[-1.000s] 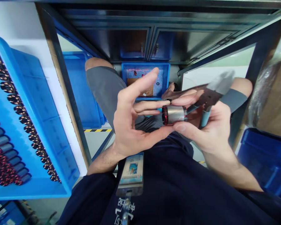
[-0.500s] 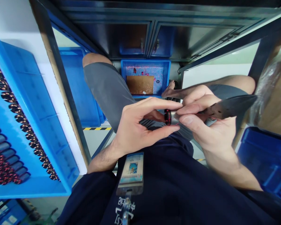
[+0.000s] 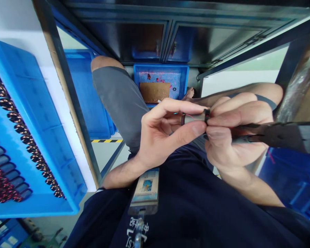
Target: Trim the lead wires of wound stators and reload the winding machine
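Note:
A small motor stator, with a grey metal cylinder body, black ends and a red wire along its side, lies sideways in front of my lap. My left hand grips it between the thumb and fingers. At its right end, my right hand touches the black rim with thumb and forefinger. Tucked in that same right hand are dark pliers, their head pointing right. The handles are mostly hidden by the palm. The fingertips cover part of the stator's right end.
On the left, a blue crate holds rows of copper-wound stators. A blue tray with a cardboard piece and red scraps sits on the floor below a dark cabinet. Another blue bin is at right.
The stator has turned, its black end now facing right toward my right fingers. The pliers have swung and now point more level to the right. My left thumb has closed onto the stator.

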`<state>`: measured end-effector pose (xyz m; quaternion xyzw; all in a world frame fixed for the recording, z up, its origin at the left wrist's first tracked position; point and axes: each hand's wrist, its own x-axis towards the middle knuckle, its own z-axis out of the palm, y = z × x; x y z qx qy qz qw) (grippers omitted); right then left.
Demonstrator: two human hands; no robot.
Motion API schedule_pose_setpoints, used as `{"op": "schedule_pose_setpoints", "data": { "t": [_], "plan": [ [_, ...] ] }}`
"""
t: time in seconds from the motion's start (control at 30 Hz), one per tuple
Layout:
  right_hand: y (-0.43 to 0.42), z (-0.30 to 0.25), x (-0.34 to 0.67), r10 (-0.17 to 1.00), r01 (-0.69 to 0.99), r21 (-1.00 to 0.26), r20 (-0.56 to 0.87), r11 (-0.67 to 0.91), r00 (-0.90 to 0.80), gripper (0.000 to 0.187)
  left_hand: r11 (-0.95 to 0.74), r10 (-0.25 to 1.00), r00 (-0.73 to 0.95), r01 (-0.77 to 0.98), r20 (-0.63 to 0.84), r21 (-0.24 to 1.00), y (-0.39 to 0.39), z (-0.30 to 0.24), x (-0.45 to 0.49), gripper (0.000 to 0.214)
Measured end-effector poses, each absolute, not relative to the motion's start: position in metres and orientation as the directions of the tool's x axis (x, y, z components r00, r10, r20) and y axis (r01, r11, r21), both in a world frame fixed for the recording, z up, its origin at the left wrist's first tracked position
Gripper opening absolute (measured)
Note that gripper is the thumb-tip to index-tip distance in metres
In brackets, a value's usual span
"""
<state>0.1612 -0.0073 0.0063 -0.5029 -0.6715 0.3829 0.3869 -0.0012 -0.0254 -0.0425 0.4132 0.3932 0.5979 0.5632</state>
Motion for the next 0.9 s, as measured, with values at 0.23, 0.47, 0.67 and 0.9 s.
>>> {"op": "schedule_pose_setpoints", "data": {
  "t": [0.23, 0.47, 0.67, 0.9],
  "plan": [
    [-0.008, 0.016, 0.176, 0.975, 0.404, -0.892, 0.147, 0.203, -0.166, 0.022, -0.157, 0.978, -0.177, -0.273, 0.111, 0.949, -0.022, -0.068, -0.004, 0.051],
    [-0.01, 0.011, 0.195, 0.906, 0.526, -0.788, 0.091, 0.32, -0.414, 0.029, -0.313, 0.937, -0.234, -0.231, 0.26, 0.921, -0.017, -0.078, -0.012, 0.047],
    [-0.009, 0.012, 0.188, 0.918, 0.53, -0.797, 0.075, 0.291, -0.39, 0.033, -0.433, 0.886, -0.28, -0.215, 0.37, 0.875, -0.011, -0.065, -0.009, 0.045],
    [-0.01, 0.01, 0.187, 0.922, 0.524, -0.792, 0.123, 0.314, -0.366, 0.038, -0.41, 0.895, -0.267, -0.172, 0.358, 0.896, -0.017, -0.06, -0.011, 0.045]
  ]
}}
